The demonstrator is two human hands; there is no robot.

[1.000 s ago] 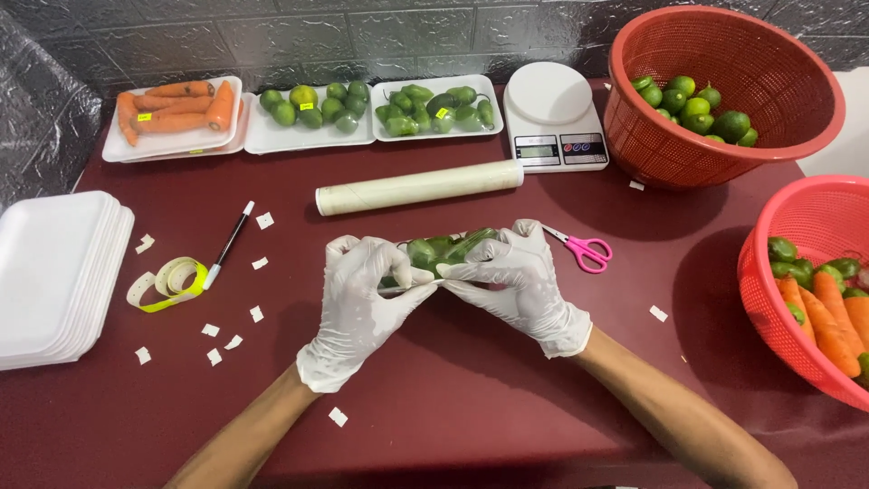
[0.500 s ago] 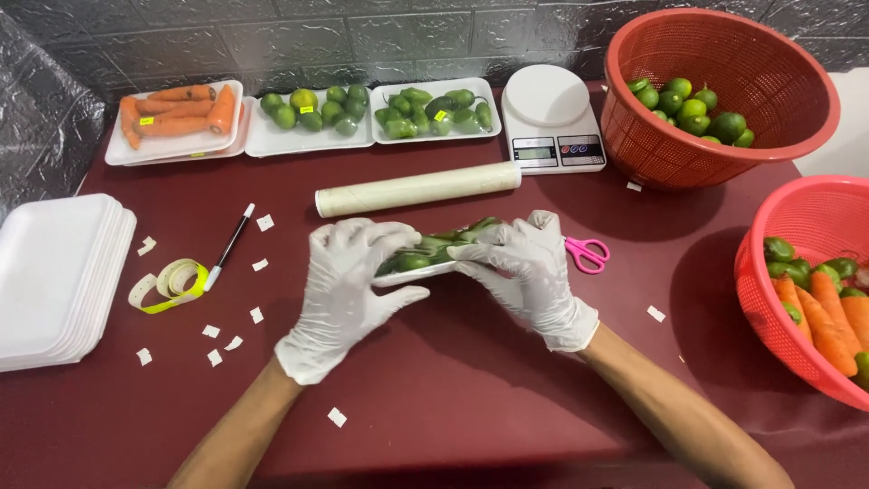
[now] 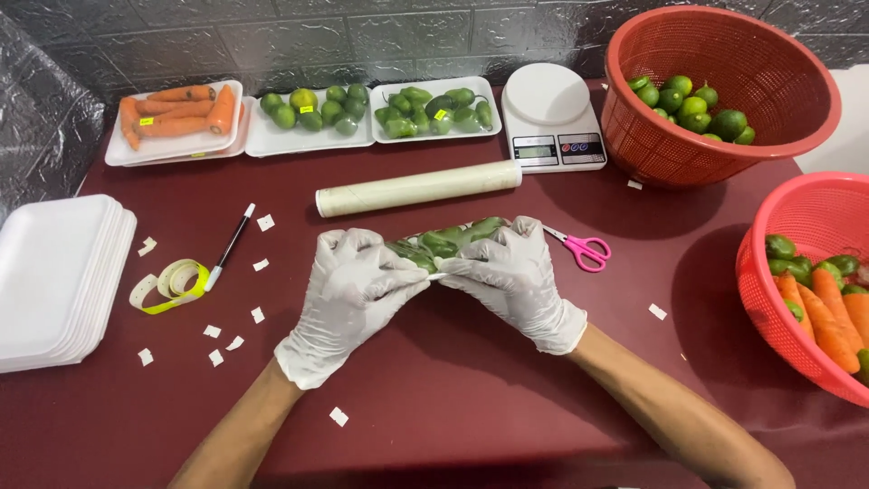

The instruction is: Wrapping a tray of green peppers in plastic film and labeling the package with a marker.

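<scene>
My forearms come up from the bottom edge, cut off below the elbows. My left hand (image 3: 348, 294) and my right hand (image 3: 507, 272), both in white gloves, meet on the tray of green peppers (image 3: 448, 240), which I take as my landmark. The tray sits on the dark red table (image 3: 453, 407), tilted up between my palms. My left fingers are curled together over its near left edge; my right fingers are spread over its right end and pinch the near rim. My gloves hide most of the tray, so I cannot tell its full shape or count the peppers, and any film on it is hard to make out.

Just right of the tray lie the pink scissors (image 3: 584, 249), their blades partly behind my right hand. Just beyond the tray lies the roll of cling film (image 3: 418, 188). Left of the tray are the pen (image 3: 228, 246), the yellow tape measure (image 3: 170, 285) and scattered white paper scraps (image 3: 258, 315). Far left, the stack of white foam trays (image 3: 50, 281) is cut by the frame edge.

Well right of the tray, the near red basket (image 3: 787, 299) of carrots and green fruit is cropped. Farther back stand the scale (image 3: 550, 118), the far red basket (image 3: 724, 154) of limes, and three filled trays: peppers (image 3: 434, 107), limes (image 3: 312, 110), carrots (image 3: 176, 118).
</scene>
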